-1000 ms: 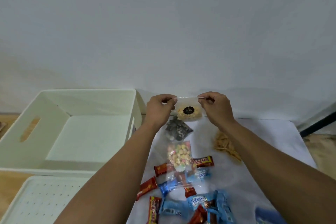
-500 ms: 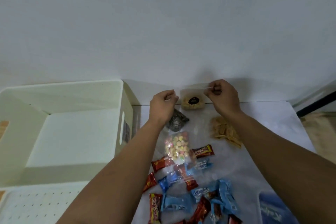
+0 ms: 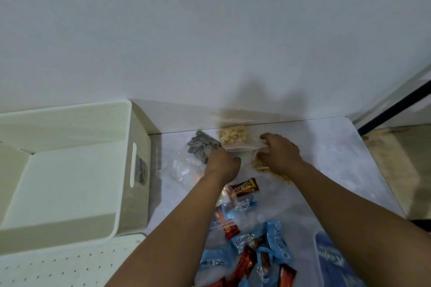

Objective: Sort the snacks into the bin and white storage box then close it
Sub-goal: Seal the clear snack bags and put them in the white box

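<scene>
While the clear zip-top plastic bag of pale yellow nut-like snacks [image 3: 233,136] lies on the white bench [image 3: 326,158] at the far edge, against the wall, I have both hands at its near, sealed edge. My right hand [image 3: 278,155] curls over the bag's right corner and appears to pinch the plastic strip there; my left hand [image 3: 221,163] sits knuckles-up at the left corner, but its fingertips are hidden, so I cannot tell whether it grips the bag. The bag's long axis runs left to right across me, straight ahead of both hands and about equally near each. The open cream plastic storage box [image 3: 137,137] stands well to my left, so I judge the bag must travel leftward, past the dark striped snack pouch [image 3: 203,147] just beside it.
</scene>
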